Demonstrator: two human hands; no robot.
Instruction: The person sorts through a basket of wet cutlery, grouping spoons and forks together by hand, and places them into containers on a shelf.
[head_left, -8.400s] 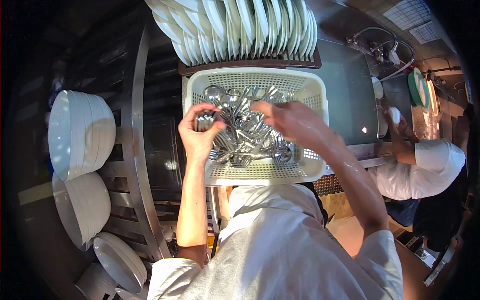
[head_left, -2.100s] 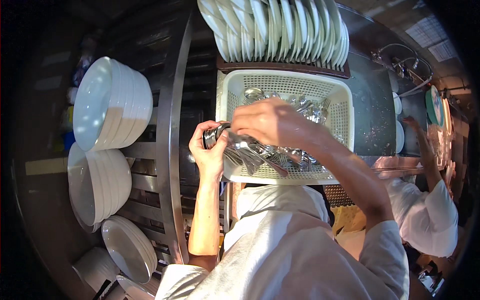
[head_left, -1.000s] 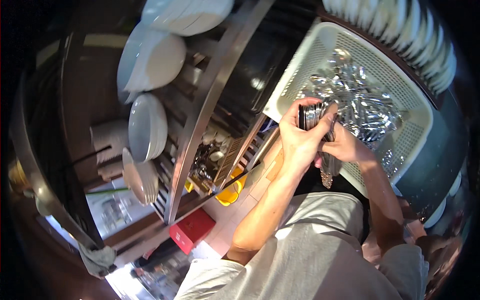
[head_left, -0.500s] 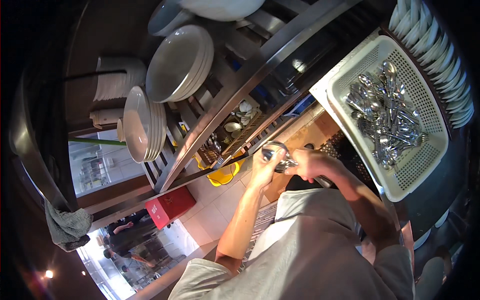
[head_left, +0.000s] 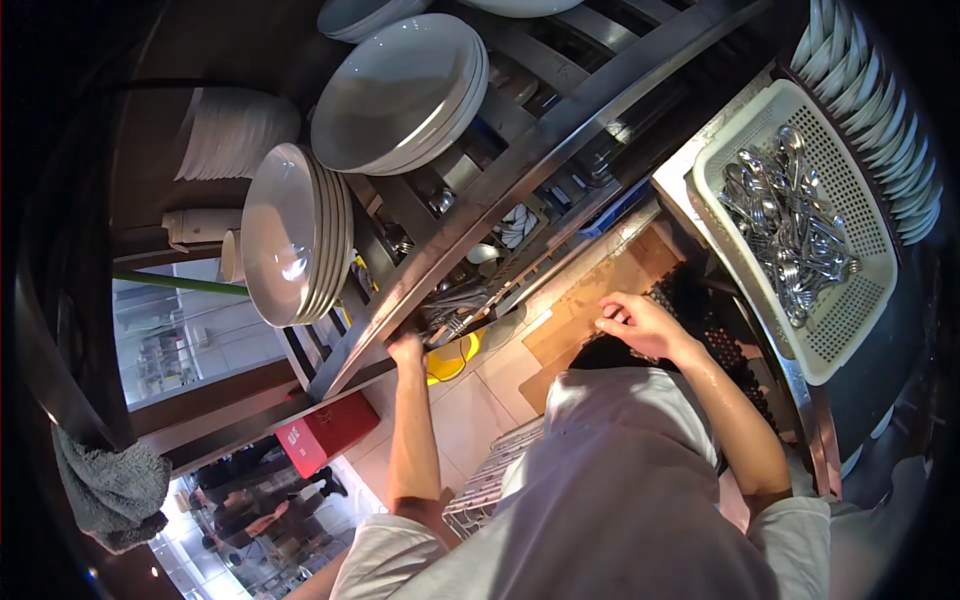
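Observation:
My left hand [head_left: 405, 349] reaches in under the metal shelf's edge, beside a rack of cutlery [head_left: 455, 308]. Its fingers are hidden there, so what they hold does not show. Over the brown floor in front of my apron, my right hand [head_left: 642, 325] hangs with fingers loosely bent and thumb and forefinger apart; nothing shows in it. A white perforated basket [head_left: 850, 325] stands to its right, with a heap of spoons and forks [head_left: 790, 225] inside.
Stacked white bowls [head_left: 395, 95] and plates [head_left: 290, 235] stand on the slatted shelf [head_left: 545, 125] at left. White dishes [head_left: 865, 110] line the far right. A red box [head_left: 330, 430], a yellow container [head_left: 452, 360] and a grey cloth [head_left: 110, 485] are lower left.
My hands have parted; before, they were together at the centre around a bunch of spoons. The left has moved left, under the shelf edge. In my right hand no cutlery shows now.

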